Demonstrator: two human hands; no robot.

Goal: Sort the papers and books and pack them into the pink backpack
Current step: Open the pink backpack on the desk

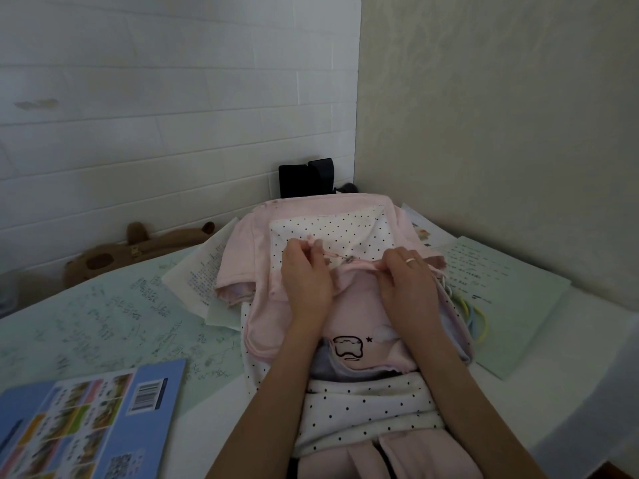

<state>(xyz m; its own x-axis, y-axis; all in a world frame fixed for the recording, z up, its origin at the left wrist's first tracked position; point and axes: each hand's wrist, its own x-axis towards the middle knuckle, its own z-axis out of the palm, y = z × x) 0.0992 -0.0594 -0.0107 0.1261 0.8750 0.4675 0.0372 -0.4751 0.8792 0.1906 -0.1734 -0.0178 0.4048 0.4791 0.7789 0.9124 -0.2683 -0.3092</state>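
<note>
The pink backpack (249, 257) lies flat on the table in front of me, with a white black-dotted panel on its front. My left hand (306, 281) pinches the pink zipper pull on that panel. My right hand (408, 288), a ring on one finger, pinches the pink fabric edge beside the zipper. A blue book (86, 423) lies at the near left, back cover up. Printed papers (200, 278) stick out from under the backpack on the left. A pale green printed sheet (498, 292) lies to its right.
The table top (114, 316) is pale green and covered with handwriting. A brown plush toy (138, 250) lies against the white wall at the back left. Two black boxes (306, 176) stand in the corner behind the backpack. Coloured rings (479, 319) lie by its right side.
</note>
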